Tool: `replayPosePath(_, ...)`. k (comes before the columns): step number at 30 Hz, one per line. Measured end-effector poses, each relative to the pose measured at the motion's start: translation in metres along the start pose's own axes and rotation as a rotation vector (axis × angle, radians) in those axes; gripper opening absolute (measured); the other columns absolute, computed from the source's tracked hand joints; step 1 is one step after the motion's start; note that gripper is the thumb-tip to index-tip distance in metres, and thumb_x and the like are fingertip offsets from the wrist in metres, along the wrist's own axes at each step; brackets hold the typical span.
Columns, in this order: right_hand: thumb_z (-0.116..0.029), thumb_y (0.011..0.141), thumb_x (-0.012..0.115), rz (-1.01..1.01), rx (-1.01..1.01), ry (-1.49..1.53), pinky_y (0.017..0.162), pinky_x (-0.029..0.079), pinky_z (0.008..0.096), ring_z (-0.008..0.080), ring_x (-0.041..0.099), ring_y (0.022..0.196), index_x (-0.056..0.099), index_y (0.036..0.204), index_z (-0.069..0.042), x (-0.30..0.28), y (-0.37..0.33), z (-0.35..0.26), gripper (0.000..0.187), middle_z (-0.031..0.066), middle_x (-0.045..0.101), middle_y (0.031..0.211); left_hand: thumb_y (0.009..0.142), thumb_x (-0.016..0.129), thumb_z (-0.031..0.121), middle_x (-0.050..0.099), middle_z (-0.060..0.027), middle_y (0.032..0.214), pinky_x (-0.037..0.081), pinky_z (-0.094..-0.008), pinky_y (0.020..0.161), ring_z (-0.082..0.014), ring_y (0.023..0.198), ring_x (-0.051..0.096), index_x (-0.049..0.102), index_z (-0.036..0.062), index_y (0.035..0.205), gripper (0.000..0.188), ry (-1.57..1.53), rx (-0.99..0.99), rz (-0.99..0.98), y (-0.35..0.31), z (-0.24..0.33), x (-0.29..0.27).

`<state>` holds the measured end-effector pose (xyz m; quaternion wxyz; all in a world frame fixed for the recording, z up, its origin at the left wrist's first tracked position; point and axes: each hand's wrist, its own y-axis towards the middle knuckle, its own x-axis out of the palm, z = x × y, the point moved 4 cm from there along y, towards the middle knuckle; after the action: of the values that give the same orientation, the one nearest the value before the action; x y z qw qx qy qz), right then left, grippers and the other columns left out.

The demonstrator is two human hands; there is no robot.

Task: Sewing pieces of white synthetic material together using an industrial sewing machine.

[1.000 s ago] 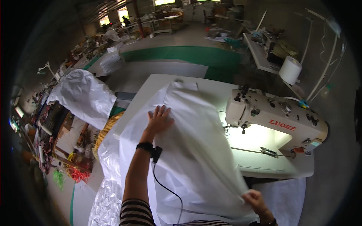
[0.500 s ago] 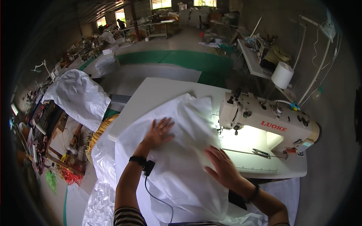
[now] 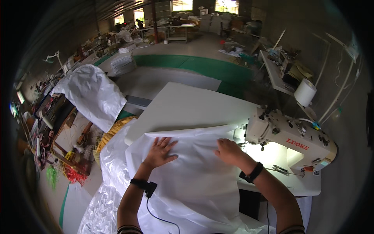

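Best to press the white sheet (image 3: 198,183) evenly, with the left hand (image 3: 158,153) spread flat at nine o'clock from the curled right hand (image 3: 230,151), its grip unclear.

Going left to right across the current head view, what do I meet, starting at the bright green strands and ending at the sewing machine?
Green strands, red strands, yellow cloth, left hand, right hand, sewing machine.

White tabletop (image 3: 187,105), white sheet (image 3: 198,179) and sewing machine (image 3: 282,130) on it
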<state>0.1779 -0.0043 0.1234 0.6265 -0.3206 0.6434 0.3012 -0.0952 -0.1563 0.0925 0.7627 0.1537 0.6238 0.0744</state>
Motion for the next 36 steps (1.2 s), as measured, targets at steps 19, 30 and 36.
replayPosePath(19,-0.007,0.092,0.054,0.533,-0.105,0.767,0.102,0.042,0.0460,0.0365,0.054,0.120,0.054,0.127,0.000,0.059,0.102,0.027,0.036,0.0199,0.058,0.124,0.095,0.064,0.029,0.069,-0.0052,0.084,0.051,-0.0314,0.071,-0.0125,0.074,0.061,0.070,0.0047,0.102,0.026,-0.733,-0.533,0.096,-0.051,-0.133,-0.097)
replayPosePath(30,-0.026,0.098,0.047,0.409,0.185,0.009,0.108,0.033,0.0496,0.0339,0.038,0.138,0.048,0.137,0.000,0.069,0.114,0.038,0.047,0.0164,0.042,0.148,0.083,0.068,0.039,0.058,-0.0148,0.130,0.044,-0.0465,0.101,-0.0331,0.122,0.054,0.052,0.0116,0.133,0.059,-0.141,-0.829,0.246,0.038,-0.221,0.001)
replayPosePath(36,-0.024,0.097,0.049,0.487,0.087,0.066,0.108,0.033,0.0502,0.0331,0.039,0.138,0.048,0.136,0.000,0.066,0.108,0.037,0.046,0.0159,0.042,0.148,0.092,0.059,0.044,0.053,-0.0162,0.140,0.035,-0.0459,0.109,-0.0324,0.127,0.052,0.038,0.0089,0.147,0.069,-0.410,-0.888,0.549,-0.156,-0.190,-0.021)
